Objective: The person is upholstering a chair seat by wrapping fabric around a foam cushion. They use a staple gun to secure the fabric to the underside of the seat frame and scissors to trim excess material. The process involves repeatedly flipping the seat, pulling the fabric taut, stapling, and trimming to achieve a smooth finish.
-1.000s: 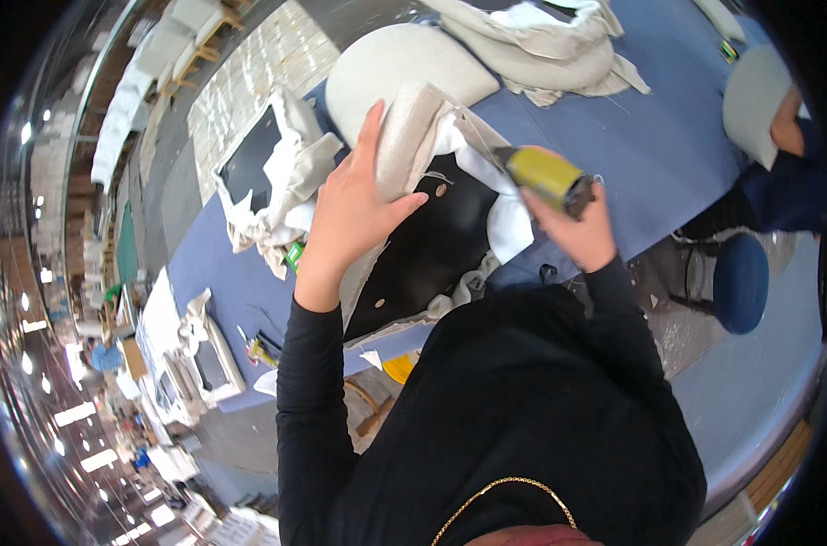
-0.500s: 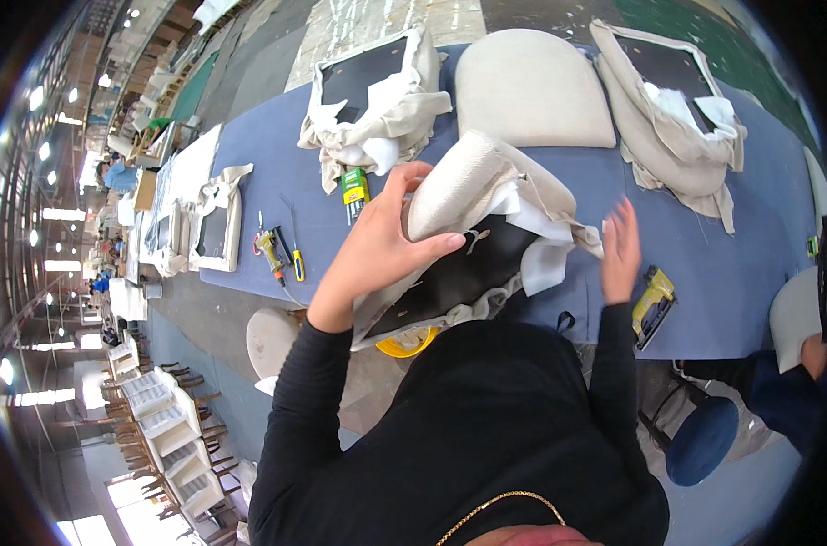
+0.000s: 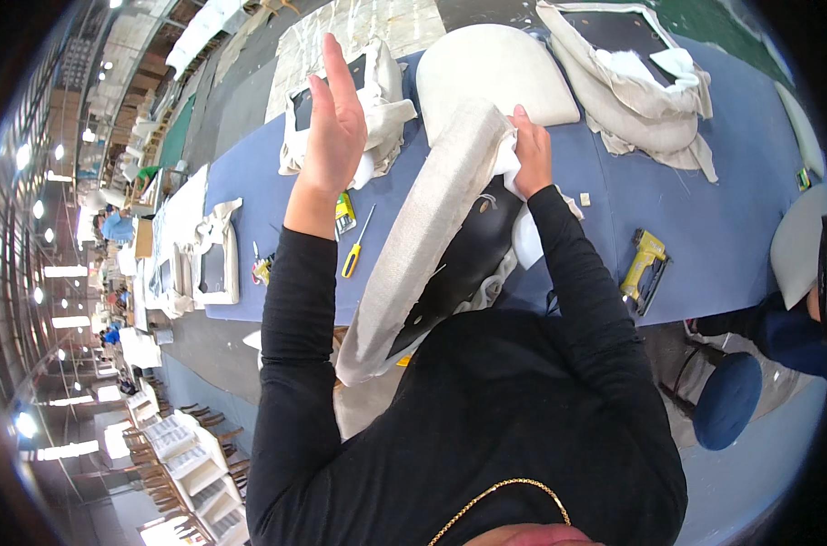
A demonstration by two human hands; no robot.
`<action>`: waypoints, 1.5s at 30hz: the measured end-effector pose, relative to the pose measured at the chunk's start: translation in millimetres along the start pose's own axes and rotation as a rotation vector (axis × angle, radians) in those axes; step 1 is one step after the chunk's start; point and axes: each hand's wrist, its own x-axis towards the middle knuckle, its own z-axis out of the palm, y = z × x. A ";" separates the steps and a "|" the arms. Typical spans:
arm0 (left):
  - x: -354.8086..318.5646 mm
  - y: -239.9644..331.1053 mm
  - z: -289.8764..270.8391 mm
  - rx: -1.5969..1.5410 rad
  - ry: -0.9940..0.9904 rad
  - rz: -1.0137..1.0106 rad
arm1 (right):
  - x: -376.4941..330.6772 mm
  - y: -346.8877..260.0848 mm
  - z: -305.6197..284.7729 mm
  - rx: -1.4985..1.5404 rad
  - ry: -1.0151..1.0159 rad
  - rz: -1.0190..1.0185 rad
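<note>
A beige fabric seat cushion (image 3: 432, 214) stands tilted against my body, its black base panel (image 3: 473, 255) facing right and toward me. My right hand (image 3: 534, 155) grips its upper end, where the fabric folds over white padding (image 3: 524, 238); the fingertips are partly out of sight behind the edge. My left hand (image 3: 338, 127) is raised off the cushion with its fingers apart, holding nothing. Below that hand on the blue table lie a yellow-handled screwdriver (image 3: 352, 259) and a green and yellow packet (image 3: 344, 215).
On the blue table (image 3: 723, 218) are a smooth beige cushion (image 3: 495, 77), a half-covered cushion at far right (image 3: 632, 109), another behind my left hand (image 3: 377, 118), and a yellow staple gun (image 3: 645, 271). A blue round stool (image 3: 727, 400) and another person's arm (image 3: 786, 332) are at right.
My left hand has let go of the cushion and risen up and away. My right hand has taken hold of the cushion's upper end, and the cushion now stands steeper.
</note>
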 end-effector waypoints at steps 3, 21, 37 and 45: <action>-18.9 -25.7 2.8 0.011 -0.376 -0.107 | -6.6 -4.1 2.0 0.060 -0.074 0.121; -4.9 -28.7 57.4 0.781 -0.531 0.187 | 66.3 -32.8 -171.1 0.127 0.595 -0.223; 92.4 -87.7 101.7 0.931 -0.609 0.101 | -210.8 183.9 -249.6 -1.000 0.367 0.552; 104.4 -81.4 108.3 0.980 -0.668 0.108 | -152.9 96.3 -222.5 0.182 0.328 0.751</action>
